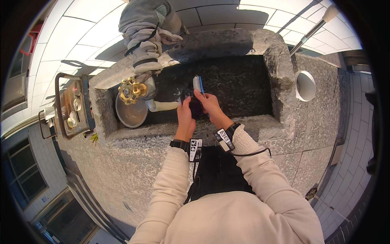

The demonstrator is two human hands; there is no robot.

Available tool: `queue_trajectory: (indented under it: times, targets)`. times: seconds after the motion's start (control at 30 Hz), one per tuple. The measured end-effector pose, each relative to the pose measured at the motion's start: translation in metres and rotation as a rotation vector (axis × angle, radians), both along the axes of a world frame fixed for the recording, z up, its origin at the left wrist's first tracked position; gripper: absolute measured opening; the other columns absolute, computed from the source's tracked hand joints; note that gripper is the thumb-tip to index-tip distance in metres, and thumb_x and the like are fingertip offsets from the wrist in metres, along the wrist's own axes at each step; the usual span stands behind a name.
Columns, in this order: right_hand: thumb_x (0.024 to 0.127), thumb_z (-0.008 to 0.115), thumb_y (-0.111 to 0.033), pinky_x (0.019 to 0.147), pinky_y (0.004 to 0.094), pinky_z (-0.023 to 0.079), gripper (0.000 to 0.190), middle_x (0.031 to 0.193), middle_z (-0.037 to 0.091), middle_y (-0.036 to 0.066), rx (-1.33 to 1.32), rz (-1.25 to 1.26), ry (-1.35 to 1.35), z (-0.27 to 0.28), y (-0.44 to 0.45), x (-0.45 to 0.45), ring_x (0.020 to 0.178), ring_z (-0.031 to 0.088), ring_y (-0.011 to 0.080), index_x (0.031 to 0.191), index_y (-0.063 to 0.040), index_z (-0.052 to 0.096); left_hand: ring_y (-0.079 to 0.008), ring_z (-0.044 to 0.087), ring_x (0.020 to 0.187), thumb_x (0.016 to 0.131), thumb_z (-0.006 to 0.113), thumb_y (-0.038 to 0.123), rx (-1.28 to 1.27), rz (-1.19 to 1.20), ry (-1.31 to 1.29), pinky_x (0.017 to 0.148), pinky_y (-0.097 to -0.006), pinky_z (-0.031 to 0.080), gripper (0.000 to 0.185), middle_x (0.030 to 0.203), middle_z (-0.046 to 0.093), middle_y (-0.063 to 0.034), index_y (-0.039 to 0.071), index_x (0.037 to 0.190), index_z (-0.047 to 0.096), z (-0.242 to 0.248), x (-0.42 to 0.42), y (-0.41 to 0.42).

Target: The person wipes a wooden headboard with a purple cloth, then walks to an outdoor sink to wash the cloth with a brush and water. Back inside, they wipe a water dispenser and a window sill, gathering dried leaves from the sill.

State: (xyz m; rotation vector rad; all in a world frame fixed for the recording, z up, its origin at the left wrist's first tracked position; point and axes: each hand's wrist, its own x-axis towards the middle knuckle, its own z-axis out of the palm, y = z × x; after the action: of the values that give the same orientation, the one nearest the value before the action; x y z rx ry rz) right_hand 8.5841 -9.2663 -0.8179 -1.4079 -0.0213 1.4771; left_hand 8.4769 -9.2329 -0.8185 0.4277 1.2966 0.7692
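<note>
My right hand [212, 107] grips a blue scrubbing brush [198, 84], its white bristles facing left. Close beside it, my left hand [184, 117] has its fingers closed on a dark purplish item [196, 107]. That item lies mostly in shadow and looks like cloth, but I cannot tell its kind. Water [182, 93] splashes at the left fingertips, by the end of a pale hose spout [166, 105]. The spout comes from a tap with a brass handwheel [129, 90]. Both hands are over a rough stone trough sink [274, 88].
A round basin [131, 114] sits in the sink's left end, partly under the tap. Cloth wrapping [146, 33] covers the standing pipe. Right of the sink are an upright white pipe [305, 86] and a leaning pole [307, 36]. A cart [71, 106] holding small items stands left.
</note>
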Motion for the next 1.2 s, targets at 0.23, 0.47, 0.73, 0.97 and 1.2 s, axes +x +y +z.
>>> queue_trajectory:
  times: [0.23, 0.47, 0.73, 0.97, 1.2]
  targets:
    - [0.078, 0.062, -0.006, 0.043, 0.0251, 0.03, 0.012, 0.068, 0.049, -0.002, -0.042, -0.218, 0.056, -0.022, -0.004, -0.018, 0.051, 0.041, 0.0086, 0.086, -0.007, 0.053, -0.0218, 0.059, 0.099, 0.095, 0.046, 0.011, 0.171, 0.316, -0.284, 0.091, -0.0342, 0.047, 0.017, 0.101, 0.063, -0.0084, 0.004, 0.104, 0.058, 0.001, -0.015, -0.004]
    - [0.085, 0.061, -0.022, 0.069, 0.043, 0.047, 0.037, 0.093, 0.063, 0.019, -0.274, 0.377, -0.714, -0.026, -0.027, 0.002, 0.084, 0.062, 0.0355, 0.112, 0.002, 0.054, -0.0279, 0.054, 0.113, 0.097, 0.043, 0.02, -0.108, 0.367, -0.704, 0.1, -0.0418, 0.041, 0.034, 0.121, 0.058, -0.016, -0.004, 0.119, 0.053, 0.012, -0.02, 0.008]
    - [0.092, 0.05, -0.02, 0.067, 0.0419, 0.048, 0.041, 0.085, 0.058, 0.014, 0.466, 0.403, -0.944, -0.03, -0.015, 0.003, 0.077, 0.06, 0.0324, 0.132, -0.029, 0.049, -0.0252, 0.058, 0.109, 0.097, 0.045, 0.025, -0.021, 0.125, -0.29, 0.097, -0.0402, 0.045, 0.034, 0.121, 0.059, -0.0112, 0.002, 0.12, 0.055, 0.015, -0.01, 0.014]
    - [0.09, 0.054, -0.018, 0.062, 0.0406, 0.046, 0.035, 0.081, 0.055, 0.012, 0.311, 0.268, -1.04, -0.045, -0.01, 0.003, 0.07, 0.057, 0.0315, 0.123, -0.026, 0.058, -0.0271, 0.058, 0.106, 0.094, 0.049, 0.025, -0.08, 0.066, -0.685, 0.095, -0.0401, 0.045, 0.032, 0.117, 0.061, -0.0106, 0.005, 0.116, 0.057, -0.005, -0.033, 0.022]
    - [0.089, 0.055, -0.025, 0.063, 0.0394, 0.051, 0.031, 0.088, 0.066, 0.013, -0.239, 0.348, -0.853, -0.081, -0.01, -0.005, 0.078, 0.066, 0.0295, 0.113, -0.005, 0.061, -0.0283, 0.057, 0.108, 0.091, 0.051, 0.033, -0.088, 0.138, -0.682, 0.096, -0.0442, 0.043, 0.037, 0.116, 0.061, -0.012, 0.005, 0.115, 0.058, 0.007, -0.036, 0.016]
